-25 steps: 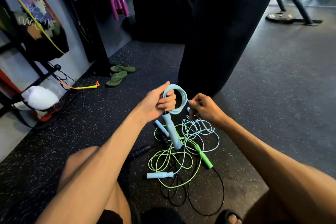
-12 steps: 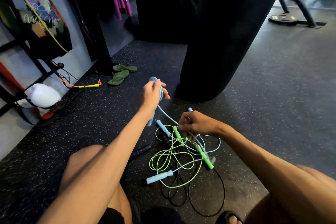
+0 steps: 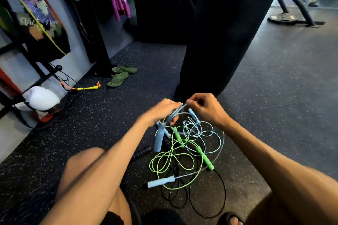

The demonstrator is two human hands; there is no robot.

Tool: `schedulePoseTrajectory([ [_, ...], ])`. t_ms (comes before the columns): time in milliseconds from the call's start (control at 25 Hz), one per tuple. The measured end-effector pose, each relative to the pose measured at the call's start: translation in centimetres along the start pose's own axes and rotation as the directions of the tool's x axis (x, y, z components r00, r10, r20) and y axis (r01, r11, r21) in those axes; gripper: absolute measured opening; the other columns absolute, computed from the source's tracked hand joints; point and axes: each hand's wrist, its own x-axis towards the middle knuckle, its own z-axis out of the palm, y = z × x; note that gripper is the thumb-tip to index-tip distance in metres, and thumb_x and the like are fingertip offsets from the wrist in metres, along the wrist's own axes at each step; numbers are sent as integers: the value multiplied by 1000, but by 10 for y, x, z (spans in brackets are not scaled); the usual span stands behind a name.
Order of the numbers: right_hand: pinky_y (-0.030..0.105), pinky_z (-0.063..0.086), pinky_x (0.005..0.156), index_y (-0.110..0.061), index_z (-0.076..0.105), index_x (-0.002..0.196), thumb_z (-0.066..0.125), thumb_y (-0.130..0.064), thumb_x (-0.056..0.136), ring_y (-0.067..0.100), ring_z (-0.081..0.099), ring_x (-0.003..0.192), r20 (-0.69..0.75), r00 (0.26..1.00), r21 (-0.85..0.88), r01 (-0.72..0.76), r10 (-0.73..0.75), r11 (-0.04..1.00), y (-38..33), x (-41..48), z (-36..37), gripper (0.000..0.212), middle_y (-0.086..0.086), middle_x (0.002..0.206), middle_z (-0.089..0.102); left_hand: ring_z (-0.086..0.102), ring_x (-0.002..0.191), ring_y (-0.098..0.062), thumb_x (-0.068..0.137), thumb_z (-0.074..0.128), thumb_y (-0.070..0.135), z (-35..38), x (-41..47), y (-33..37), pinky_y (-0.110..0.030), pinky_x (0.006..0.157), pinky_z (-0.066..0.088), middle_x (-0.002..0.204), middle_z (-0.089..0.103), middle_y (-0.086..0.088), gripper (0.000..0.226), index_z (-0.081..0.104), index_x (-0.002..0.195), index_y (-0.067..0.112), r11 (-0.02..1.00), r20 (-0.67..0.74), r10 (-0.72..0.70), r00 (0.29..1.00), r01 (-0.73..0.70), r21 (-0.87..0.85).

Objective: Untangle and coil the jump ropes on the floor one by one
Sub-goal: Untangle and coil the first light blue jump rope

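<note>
A black punching bag (image 3: 228, 33) fills the upper centre, right behind the hands. At lower centre, green, black and pale blue jump ropes (image 3: 172, 162) lie tangled on the speckled floor (image 3: 109, 115). Just above them, the left hand (image 3: 161, 111) grips gathered loops of light blue rope (image 3: 175, 113), whose handle (image 3: 158, 139) hangs below. The right hand (image 3: 206, 109) pinches the same cord. Green flip-flops (image 3: 120, 75) lie at middle left.

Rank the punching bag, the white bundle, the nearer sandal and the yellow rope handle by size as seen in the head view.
1. punching bag
2. white bundle
3. nearer sandal
4. yellow rope handle, about as long as the sandal but far thinner

All four lie at different distances, so this is apparent size only.
</note>
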Motion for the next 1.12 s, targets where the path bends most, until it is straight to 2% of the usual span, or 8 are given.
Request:
schedulePoseTrajectory([
  [200, 16, 38, 54, -14, 65, 78, 71, -38, 86, 2, 48, 56, -83, 994, 56, -65, 69, 996, 10, 2, -6, 26, -6, 65, 59, 31, 42, -13, 103, 43, 30, 2, -6, 8, -26, 52, 36, 49, 35, -1, 34, 56, 80, 8, 965, 161, -18, 987, 60, -257],
  [360, 24, 39, 55, -16, 59, 75, 70, -37, 87, 5, 45, 58, -82, 991, 95, -94, 102, 991, 17, 4, 1, 27, -3, 66, 55, 37, 45, -13, 103, 43, 32, -2, -6, 10, -28, 57, 41, 53, 40, -3, 35, 56, 83, 6, 942, 153, 1, 988, 51, -333],
  [480, 28, 41, 58, -16, 60, 76, 69, -33, 89, 7, 48, 60, -102, 989, 91, -101, 110, 991, 18, 6, -3, 23, 0, 68, 57, 58, 50, -21, 104, 44, 28, -1, -3, 7, -29, 55, 51, 60, 60, -11, 32, 55, 86, 3, 952, -73, -85, 994, 60, -299],
  [600, 20, 38, 55, -14, 61, 80, 69, -32, 89, 5, 48, 58, -54, 989, -36, -140, 138, 989, 16, 3, -9, 21, -6, 67, 56, 71, 57, -26, 106, 36, 22, -4, 1, 4, -30, 61, 58, 66, 71, -16, 30, 45, 85, 3, 913, -272, -117, 955, -4, -409],
  [720, 21, 44, 56, -17, 60, 81, 71, -29, 88, 8, 58, 62, 142, 954, -287, -216, 264, 933, 22, -2, -3, 18, -5, 70, 62, 64, 44, -17, 106, 37, 19, -10, 5, 4, -28, 53, 55, 52, 64, -6, 30, 45, 80, 6, 872, -434, -94, 896, -136, -470],
  [800, 32, 56, 67, -19, 57, 80, 70, -23, 88, 20, 68, 72, 229, 903, -365, -266, 363, 892, 29, -5, 4, 15, 5, 79, 72, 42, 34, -11, 103, 43, 20, -15, 6, 3, -26, 45, 42, 42, 43, 3, 32, 46, 73, 10, 865, -465, -96, 880, -158, -476],
  [920, 32, 53, 75, -18, 58, 90, 68, -23, 87, 28, 69, 88, 213, 896, -391, -287, 390, 875, 29, -5, 4, 12, 13, 98, 73, 20, 35, -8, 101, 44, 23, -19, 3, 4, -24, 41, 26, 45, 21, 7, 33, 42, 69, 14, 833, -299, -88, 950, -94, -545],
  [1120, 35, 45, 84, -8, 36, 137, 69, -24, 87, 39, 61, 106, 64, 930, -320, -325, 362, 890, 28, -4, 4, 63, 23, 117, 62, 13, 37, -7, 99, 40, 24, -12, -5, 11, -23, 40, 17, 46, 19, 8, 38, 41, 62, 17, 840, 59, -48, 997, 73, -538],
])
